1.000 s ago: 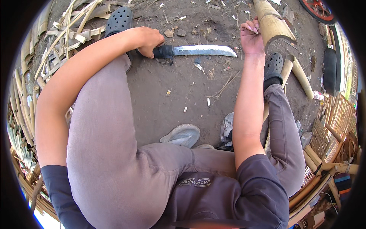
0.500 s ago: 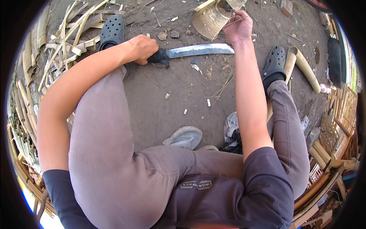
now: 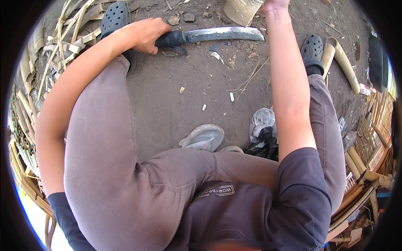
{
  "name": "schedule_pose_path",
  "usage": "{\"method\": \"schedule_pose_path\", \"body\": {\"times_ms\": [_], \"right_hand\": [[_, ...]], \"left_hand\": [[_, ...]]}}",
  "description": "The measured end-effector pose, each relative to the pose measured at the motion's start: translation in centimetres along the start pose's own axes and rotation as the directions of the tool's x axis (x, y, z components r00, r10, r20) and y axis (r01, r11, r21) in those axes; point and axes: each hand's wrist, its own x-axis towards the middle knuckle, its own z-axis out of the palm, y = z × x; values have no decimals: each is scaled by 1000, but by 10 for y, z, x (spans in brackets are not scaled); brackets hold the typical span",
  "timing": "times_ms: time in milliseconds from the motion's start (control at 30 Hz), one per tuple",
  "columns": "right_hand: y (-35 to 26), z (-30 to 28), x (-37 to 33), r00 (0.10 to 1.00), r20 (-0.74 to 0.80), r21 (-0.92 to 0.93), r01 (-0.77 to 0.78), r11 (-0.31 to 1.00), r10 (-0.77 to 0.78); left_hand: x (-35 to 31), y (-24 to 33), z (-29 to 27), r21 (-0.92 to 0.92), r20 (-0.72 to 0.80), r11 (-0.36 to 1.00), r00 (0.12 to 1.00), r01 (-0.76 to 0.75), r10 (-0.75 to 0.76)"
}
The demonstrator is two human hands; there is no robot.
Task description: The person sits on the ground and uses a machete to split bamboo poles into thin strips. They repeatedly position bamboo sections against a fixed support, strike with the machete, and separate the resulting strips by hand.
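My left hand [image 3: 147, 35] is closed at the butt end of the black-wrapped handle of a machete [image 3: 226, 34]. Its long, slightly curved metal blade points to the right, low over the dirt. At the top edge, my right hand [image 3: 276, 5] is mostly cut off by the frame. Its visible fingers are against a curved, pale tan piece of bamboo [image 3: 240, 11], whose upper part is also outside the picture. The blade's tip ends just left of my right forearm.
Dark clogs [image 3: 116, 19] are on my feet. Bamboo strips [image 3: 67, 35] are heaped at the left, and cut bamboo tubes [image 3: 345, 67] lie at the right. Near my lap are a grey sandal [image 3: 203, 138] and a clear plastic bag [image 3: 263, 121]. Small litter dots the dirt.
The whole view has shifted, so the ground and machete appear higher. My right hand and the bamboo piece have moved up and right, partly out of frame. More of the machete's handle shows.
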Motion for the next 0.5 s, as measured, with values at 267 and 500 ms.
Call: {"method": "schedule_pose_path", "body": {"times_ms": [267,500], "right_hand": [[-36,4,-2,994,-71,-39,-90,995,87],[-87,21,-23,985,153,-17,81,997,-78]], "left_hand": [[-12,18,5,72,-146,997,989,15,-5],[-77,39,-52,1,-180,996,980,87,-85]]}}
